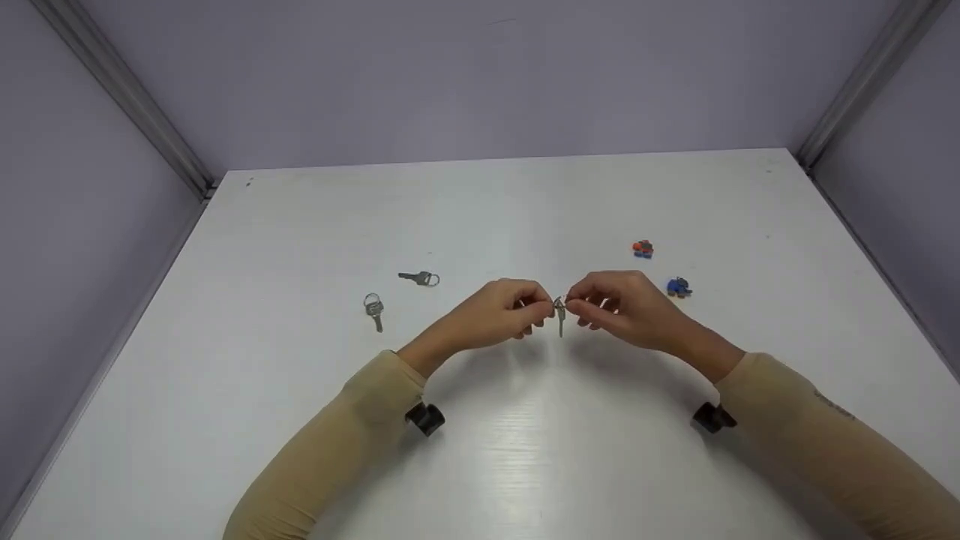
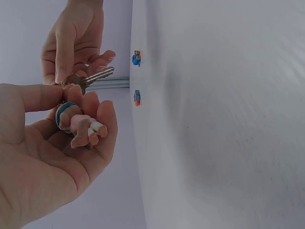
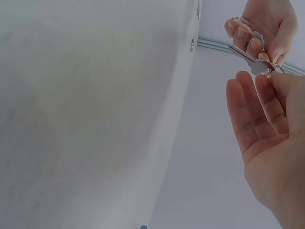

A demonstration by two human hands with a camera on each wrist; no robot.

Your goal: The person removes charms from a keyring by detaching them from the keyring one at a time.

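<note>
Left hand: I am pinching the head of the key between thumb and forefinger; my lower fingers are curling round a small pink and teal charm.
Right hand: I am pinching at the same key head from the opposite side, fingertips bent in; whether a ring is sitting in that pinch I cannot tell.
Key: hanging blade-down between both hands, above the middle of the table, not touching it.
Doing it well: I judge both pinches should be staying close to the key head, wrists steady, blade hanging free, so nothing is slipping.
Left of the key: two loose keys on rings, well apart from my hands.
Right of the key: orange charm and blue charm, the blue one just beside my right hand.
Edges: walls are closing three sides; open table is lying nearer me than the key.
</note>
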